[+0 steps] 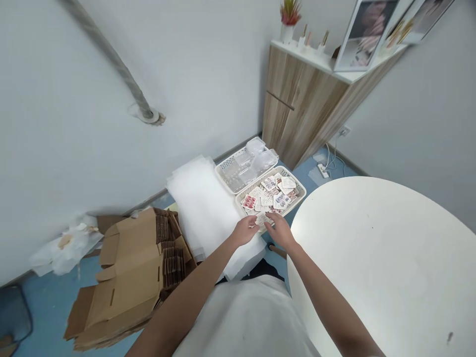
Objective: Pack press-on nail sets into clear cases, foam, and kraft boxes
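Note:
A cream woven basket holds a loose heap of small printed cards, some with red or purple nail-like designs and others with lines of text. At its near end, my left hand has curled fingers at the left side of a small pale card. My right hand pinches the same card from the right. Behind lies a second basket with clear plastic boxes in it. A stack of white foam sheets lies left of both baskets and reaches under my left forearm.
Flattened cardboard boxes are piled on the blue floor at left, near a crumpled white plastic bag. A round white table stands close on my right. Beyond the baskets are a wooden cabinet and a power strip.

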Demonstrator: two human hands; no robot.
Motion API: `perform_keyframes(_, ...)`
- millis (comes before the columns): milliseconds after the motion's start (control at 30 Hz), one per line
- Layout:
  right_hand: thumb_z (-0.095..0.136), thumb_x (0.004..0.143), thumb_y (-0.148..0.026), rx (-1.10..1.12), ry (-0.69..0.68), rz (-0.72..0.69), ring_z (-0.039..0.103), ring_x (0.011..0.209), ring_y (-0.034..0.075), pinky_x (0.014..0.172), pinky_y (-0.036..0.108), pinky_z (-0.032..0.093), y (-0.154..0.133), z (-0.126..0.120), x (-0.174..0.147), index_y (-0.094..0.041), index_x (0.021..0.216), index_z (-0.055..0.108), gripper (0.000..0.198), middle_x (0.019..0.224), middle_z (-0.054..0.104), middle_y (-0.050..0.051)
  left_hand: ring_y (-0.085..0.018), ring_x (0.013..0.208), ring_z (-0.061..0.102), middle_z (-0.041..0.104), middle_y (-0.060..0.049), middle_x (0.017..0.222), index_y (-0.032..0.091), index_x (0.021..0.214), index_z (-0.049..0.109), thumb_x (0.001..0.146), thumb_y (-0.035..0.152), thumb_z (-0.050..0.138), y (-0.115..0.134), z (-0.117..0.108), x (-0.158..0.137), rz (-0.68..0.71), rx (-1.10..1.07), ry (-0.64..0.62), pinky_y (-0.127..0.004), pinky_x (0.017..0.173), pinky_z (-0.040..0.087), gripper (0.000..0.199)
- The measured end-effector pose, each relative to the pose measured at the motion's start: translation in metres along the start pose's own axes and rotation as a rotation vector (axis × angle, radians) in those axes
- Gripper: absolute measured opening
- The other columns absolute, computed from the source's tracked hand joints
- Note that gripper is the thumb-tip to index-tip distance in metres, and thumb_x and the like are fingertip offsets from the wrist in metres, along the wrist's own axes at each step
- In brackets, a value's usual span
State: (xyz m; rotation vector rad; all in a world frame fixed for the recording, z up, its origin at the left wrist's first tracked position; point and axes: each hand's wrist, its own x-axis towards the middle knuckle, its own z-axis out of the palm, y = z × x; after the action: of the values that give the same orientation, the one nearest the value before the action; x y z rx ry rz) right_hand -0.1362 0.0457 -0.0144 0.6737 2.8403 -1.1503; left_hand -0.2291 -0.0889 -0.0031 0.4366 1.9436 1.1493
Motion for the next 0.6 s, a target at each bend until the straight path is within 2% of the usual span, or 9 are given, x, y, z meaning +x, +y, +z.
perform_keyframes(133, 0.044, 0.079, -0.027, -0.288, -0.078, 0.001, 0.041, 0.111, 0.027, 0.087, 0.040, 0.033, 0.007, 0.007, 0.031, -0.018, 0.127, 0.037, 0.049, 0.128, 0.044, 0.011, -0.023, 0.109, 0.049, 0.048, -0.013, 0.124, 0.014, 0.116, 0.047, 0.065, 0.014, 0.056, -0.002, 0.012, 0.043, -0.098, -0.047, -0.045, -0.032, 0.089, 0.039, 0.051)
perform_keyframes(300, 0.046, 0.078, -0.024, -0.397, -0.148, -0.030, 0.039, 0.109, 0.030, 0.086, 0.044, 0.028, 0.018, 0.010, 0.041, -0.021, 0.128, 0.034, 0.052, 0.135, 0.036, 0.010, -0.023, 0.114, 0.044, 0.046, -0.012, 0.125, 0.017, 0.114, 0.044, 0.063, 0.010, 0.053, -0.014, 0.027, 0.074, -0.170, -0.161, 0.005, -0.034, 0.092, 0.035, 0.052)
perform_keyframes(467, 0.047, 0.077, -0.025, -0.370, -0.209, -0.030, 0.040, 0.108, 0.030, 0.086, 0.044, 0.025, 0.023, 0.009, 0.040, -0.022, 0.127, 0.036, 0.052, 0.134, 0.038, 0.010, -0.020, 0.107, 0.049, 0.051, -0.012, 0.116, 0.016, 0.110, 0.046, 0.062, 0.009, 0.056, -0.021, 0.032, 0.084, -0.249, -0.288, 0.082, -0.032, 0.087, 0.038, 0.050)
perform_keyframes(600, 0.047, 0.076, -0.025, -0.339, -0.221, -0.022, 0.041, 0.108, 0.029, 0.086, 0.043, 0.024, 0.019, 0.007, 0.039, -0.023, 0.125, 0.039, 0.049, 0.131, 0.042, 0.009, -0.017, 0.086, 0.057, 0.061, -0.007, 0.090, 0.015, 0.100, 0.053, 0.066, 0.015, 0.056, -0.020, 0.032, 0.089, -0.239, -0.304, 0.121, -0.029, 0.078, 0.043, 0.035)
